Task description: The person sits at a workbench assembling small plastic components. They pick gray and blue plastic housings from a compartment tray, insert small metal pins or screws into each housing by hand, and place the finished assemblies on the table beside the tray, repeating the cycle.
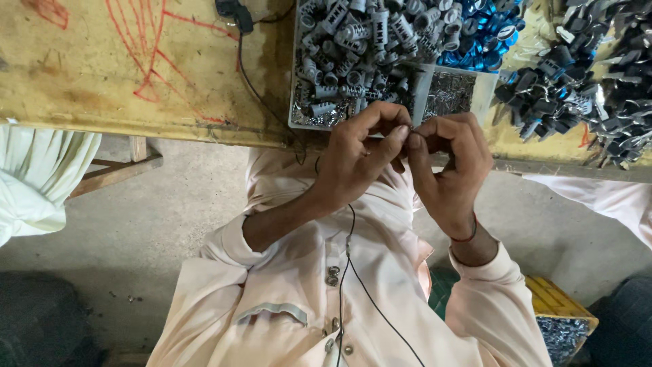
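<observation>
Left hand [356, 160] and right hand [451, 166] pinch one small part [409, 134] together, fingertips meeting, at 6 o'clock of the tray [299, 102]. The part is likely light, rigid, slippery; grip its ends.

Person in a pale pink long-sleeved shirt [380, 299], cuffs pushed back above the wrists. Small metal buttons run down the placket. A thin black cable [350, 272] hangs along the chest. A red thread band [466, 237] circles the right wrist.
</observation>
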